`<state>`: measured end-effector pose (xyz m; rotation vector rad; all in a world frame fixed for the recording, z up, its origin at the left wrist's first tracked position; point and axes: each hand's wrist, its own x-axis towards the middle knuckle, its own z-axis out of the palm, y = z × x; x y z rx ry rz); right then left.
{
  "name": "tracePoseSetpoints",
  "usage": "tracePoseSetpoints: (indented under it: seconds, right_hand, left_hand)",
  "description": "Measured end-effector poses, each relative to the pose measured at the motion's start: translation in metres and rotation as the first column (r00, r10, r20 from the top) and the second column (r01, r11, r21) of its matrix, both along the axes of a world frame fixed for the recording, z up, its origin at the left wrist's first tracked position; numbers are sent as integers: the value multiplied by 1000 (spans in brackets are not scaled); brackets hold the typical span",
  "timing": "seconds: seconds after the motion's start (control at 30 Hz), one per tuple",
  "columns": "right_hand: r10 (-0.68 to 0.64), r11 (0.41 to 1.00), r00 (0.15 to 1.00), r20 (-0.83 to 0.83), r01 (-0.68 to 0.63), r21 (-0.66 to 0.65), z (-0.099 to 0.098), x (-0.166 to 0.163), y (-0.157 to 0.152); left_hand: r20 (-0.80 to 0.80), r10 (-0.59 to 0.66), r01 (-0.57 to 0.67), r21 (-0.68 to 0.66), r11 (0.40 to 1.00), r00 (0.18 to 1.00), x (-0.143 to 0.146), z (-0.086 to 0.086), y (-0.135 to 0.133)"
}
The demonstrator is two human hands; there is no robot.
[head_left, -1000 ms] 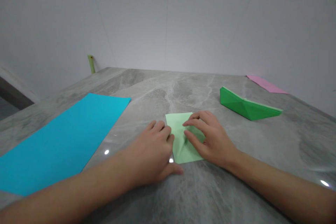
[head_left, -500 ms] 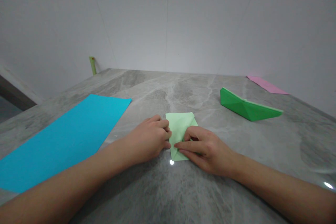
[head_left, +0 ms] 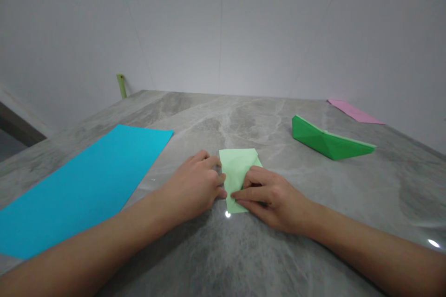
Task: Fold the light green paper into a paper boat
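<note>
A small folded sheet of light green paper (head_left: 237,160) lies flat on the table between my hands, with a diagonal fold at its upper right. Along its left edge, my left hand (head_left: 198,185) rests with bent fingers, the thumb and fingertips at the paper's border. My right hand (head_left: 275,198) lies over the lower right part of the sheet, thumb and forefinger pinched together on a fold there. Its fingers hide that corner of the paper.
A large blue sheet (head_left: 87,185) lies on the left, partly behind my left forearm. On the right stands a folded green paper boat (head_left: 329,141). Farther back are a pink sheet (head_left: 355,112) by the wall and a yellow-green strip (head_left: 121,86) at the table's far left corner.
My left hand has shifted slightly left and its fingers have loosened a little at the paper's edge. The right hand keeps its pinch on the paper in nearly the same spot.
</note>
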<state>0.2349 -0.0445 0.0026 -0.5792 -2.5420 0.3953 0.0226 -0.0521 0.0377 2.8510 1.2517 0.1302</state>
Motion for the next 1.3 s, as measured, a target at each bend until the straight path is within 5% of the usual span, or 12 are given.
tracePoseSetpoints:
  seconds: [0.63,0.9,1.3]
  right_hand:
    - [-55,998,997,-52,57,42,2,0,1]
    - [-106,989,993,-60,111,96,-3,2,6]
    - [-122,990,992,-27,123,64,0,2,5]
  left_hand:
    - [159,-54,70,-96,993,986,-12,-10,16]
    - [273,53,16,-247,969,961,-17,-12,27]
    - [271,110,-38,-260,965,956,-18,-11,26]
